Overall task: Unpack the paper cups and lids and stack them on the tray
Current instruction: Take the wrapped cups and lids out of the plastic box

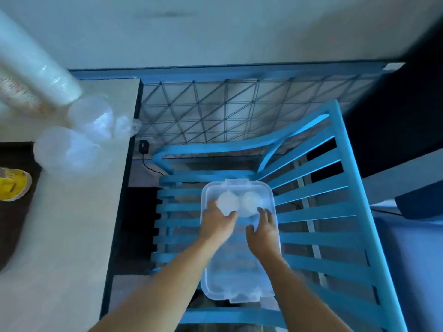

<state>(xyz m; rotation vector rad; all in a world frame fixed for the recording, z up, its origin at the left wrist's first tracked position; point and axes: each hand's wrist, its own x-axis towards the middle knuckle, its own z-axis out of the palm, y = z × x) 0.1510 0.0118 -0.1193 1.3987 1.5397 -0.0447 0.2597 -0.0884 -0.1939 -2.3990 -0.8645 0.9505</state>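
A clear plastic tray (236,281) lies on the slatted seat of a blue chair (318,226). Two round translucent stacks stand at its far end. My left hand (217,224) grips the left stack (227,202) with fingers and thumb curled round it. The right stack (250,202) stands beside it. My right hand (263,230) hovers just in front of the right stack, fingers spread and relaxed, holding nothing. On the table to the left lie wrapped sleeves of paper cups (31,68) and clear bags of lids (72,149).
The beige table (72,236) edge runs along the chair's left side. A yellow object (12,185) sits at the far left. Behind the chair are a wire grid panel (215,113) and a wall. A black cable (148,161) hangs beside the table.
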